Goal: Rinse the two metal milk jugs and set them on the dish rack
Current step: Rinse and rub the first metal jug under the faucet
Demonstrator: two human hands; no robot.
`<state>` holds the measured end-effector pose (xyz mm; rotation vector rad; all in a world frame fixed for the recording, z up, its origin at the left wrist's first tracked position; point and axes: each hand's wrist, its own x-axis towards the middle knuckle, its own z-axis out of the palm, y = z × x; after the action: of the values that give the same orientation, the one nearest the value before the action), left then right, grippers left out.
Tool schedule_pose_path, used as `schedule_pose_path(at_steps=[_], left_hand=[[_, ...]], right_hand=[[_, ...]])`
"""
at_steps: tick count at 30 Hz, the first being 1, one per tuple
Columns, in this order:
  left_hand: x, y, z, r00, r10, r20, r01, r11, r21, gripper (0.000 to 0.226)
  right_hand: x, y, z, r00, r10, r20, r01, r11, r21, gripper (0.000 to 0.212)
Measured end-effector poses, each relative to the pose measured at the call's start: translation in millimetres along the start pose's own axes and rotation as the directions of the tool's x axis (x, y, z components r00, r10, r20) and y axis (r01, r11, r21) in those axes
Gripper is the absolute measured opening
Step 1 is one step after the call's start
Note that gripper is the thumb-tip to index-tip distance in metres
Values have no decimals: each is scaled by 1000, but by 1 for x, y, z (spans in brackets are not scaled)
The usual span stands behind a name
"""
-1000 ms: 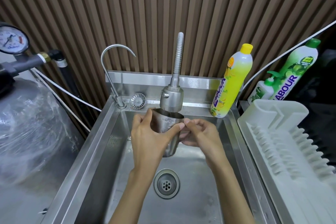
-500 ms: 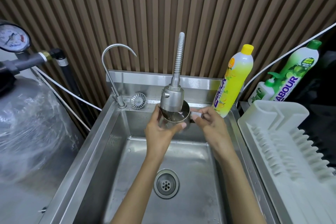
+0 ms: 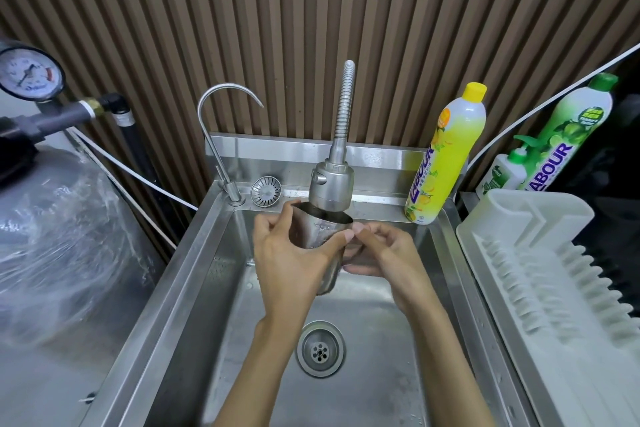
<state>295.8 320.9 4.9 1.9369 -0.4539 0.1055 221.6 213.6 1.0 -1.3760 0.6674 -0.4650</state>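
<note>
A person stands at the steel sink [image 3: 367,350] with one metal milk jug [image 3: 313,227] held upright over the basin, its open mouth just under the spray tap head [image 3: 330,189]. The left hand [image 3: 287,260] is wrapped round the jug's body, thumb across the near side. The right hand [image 3: 381,253] curls against the jug's right side, thumb at the rim; the handle is hidden there. The white dish rack [image 3: 526,253] sits right of the sink, a yellow detergent bottle [image 3: 446,156] on the far right corner.
</note>
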Motion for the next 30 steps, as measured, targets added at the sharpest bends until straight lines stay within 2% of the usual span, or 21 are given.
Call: schedule_pose_path(at_steps=[5, 8, 10, 12, 15, 18, 21, 23, 25, 30], left_hand=[[0, -5, 3, 959, -161, 234, 198, 969, -147, 43], [0, -9, 6, 904, -193, 382, 300, 923, -242, 36], [0, -12, 12, 874, -191, 446, 358, 875, -326, 37], [1, -11, 19, 875, -174, 452, 393, 800, -452, 45], [5, -6, 29, 927, -137, 348, 330, 740, -586, 63], [12, -5, 27, 972, -84, 218, 199, 785, -586, 76], [13, -4, 13, 992, 43, 120, 8, 917, -398, 81], [11, -1, 2, 992, 95, 82, -69, 958, -279, 82], [10, 1, -5, 991, 131, 39, -124, 980, -153, 83], [9, 4, -11, 999, 44, 19, -43, 998, -37, 70]], right_hand=[[-5, -24, -11, 983, -89, -160, 37, 952, -305, 23], [-8, -34, -14, 950, -252, -186, 104, 813, -573, 24], [-12, -36, -12, 924, -339, -178, 146, 741, -656, 22], [-12, -34, -10, 905, -386, -176, 213, 771, -600, 20], [-2, -24, -8, 930, -320, -178, 259, 918, -299, 27], [12, -6, -1, 976, -190, -102, 201, 974, 102, 24], [18, 11, 11, 995, -103, -10, 99, 921, 376, 21], [14, 17, 15, 996, -75, 43, 52, 917, 394, 18], [9, 18, 16, 995, -61, 78, 31, 939, 342, 13], [0, 3, 11, 999, -36, 21, 33, 992, 120, 13]])
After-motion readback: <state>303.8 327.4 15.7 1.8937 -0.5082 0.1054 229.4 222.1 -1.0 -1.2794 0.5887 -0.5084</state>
